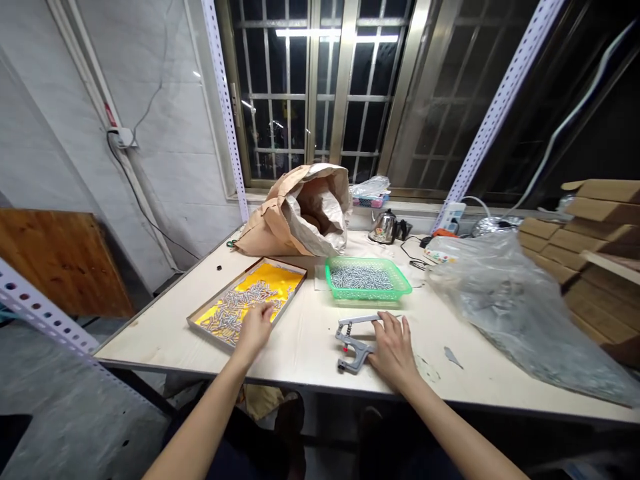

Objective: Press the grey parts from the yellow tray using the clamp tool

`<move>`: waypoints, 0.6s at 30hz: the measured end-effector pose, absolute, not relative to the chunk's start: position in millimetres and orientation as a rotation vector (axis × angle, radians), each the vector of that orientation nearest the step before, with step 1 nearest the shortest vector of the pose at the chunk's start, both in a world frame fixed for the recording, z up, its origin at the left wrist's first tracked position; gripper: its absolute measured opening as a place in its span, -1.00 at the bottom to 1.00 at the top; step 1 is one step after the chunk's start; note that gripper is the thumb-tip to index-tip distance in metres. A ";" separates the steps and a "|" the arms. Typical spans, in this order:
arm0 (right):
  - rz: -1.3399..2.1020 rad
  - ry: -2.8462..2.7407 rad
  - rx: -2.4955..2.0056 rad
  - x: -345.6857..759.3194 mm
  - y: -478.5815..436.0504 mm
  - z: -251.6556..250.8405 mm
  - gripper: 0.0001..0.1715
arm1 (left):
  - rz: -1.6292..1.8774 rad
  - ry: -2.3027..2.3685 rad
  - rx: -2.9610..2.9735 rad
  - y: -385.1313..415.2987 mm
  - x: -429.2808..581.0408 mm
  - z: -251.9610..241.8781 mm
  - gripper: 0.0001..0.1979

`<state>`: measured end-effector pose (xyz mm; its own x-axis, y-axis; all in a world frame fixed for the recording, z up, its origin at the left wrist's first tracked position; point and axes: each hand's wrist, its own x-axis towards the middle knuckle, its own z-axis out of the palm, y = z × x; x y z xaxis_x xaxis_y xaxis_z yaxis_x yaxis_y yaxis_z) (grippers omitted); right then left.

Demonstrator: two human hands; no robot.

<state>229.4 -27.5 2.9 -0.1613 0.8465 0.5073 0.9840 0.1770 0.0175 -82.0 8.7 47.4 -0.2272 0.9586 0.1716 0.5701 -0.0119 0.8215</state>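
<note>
My left hand [257, 328] is over the right side of a shallow tray [289, 301] with a yellow lining and many small metal pieces [225, 319]. Its fingers are pressed together, and what they hold, if anything, is too small to make out. My right hand [393, 350] is closed around the handles of a grey hand-press tool [356, 353], which rests on the table with its jaw end pointing left. Behind the tool stands a green basket [404, 288] filled with small metal pieces [363, 277].
A large open paper bag [273, 223] stands at the back of the table [305, 363]. Near the window is a metal kettle [384, 227]. A clear plastic bag [520, 320] and stacked cardboard boxes [600, 267] are on the right. A grey scrap [453, 357] lies right of my right hand.
</note>
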 end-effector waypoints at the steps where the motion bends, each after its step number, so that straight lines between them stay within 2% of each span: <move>1: -0.489 -2.086 -1.732 228.5 -27.5 6.0 -0.48 | 1.165 1.666 1.485 2.1 -66.5 43.1 -0.81; 4: -0.511 -2.103 -1.727 226.0 -27.4 13.3 -0.45 | 1.169 1.314 1.186 -14.9 -16.1 27.4 -0.89; 6: -0.537 -2.113 -1.720 224.1 -27.1 16.5 -0.41 | 1.164 1.213 1.022 -20.9 11.7 17.0 -0.86; 9: -0.566 -2.128 -1.713 221.3 -26.5 19.5 -0.37 | 1.240 1.167 0.925 -22.1 35.0 4.6 -0.82; 14: -0.583 -2.108 -1.749 218.1 -25.8 21.4 -0.45 | 1.296 1.115 0.905 -20.5 40.2 -7.0 -0.78; 18: -0.569 -2.061 -1.822 214.6 -25.8 20.3 -0.37 | 1.345 1.144 1.029 -23.1 37.6 -10.6 -0.79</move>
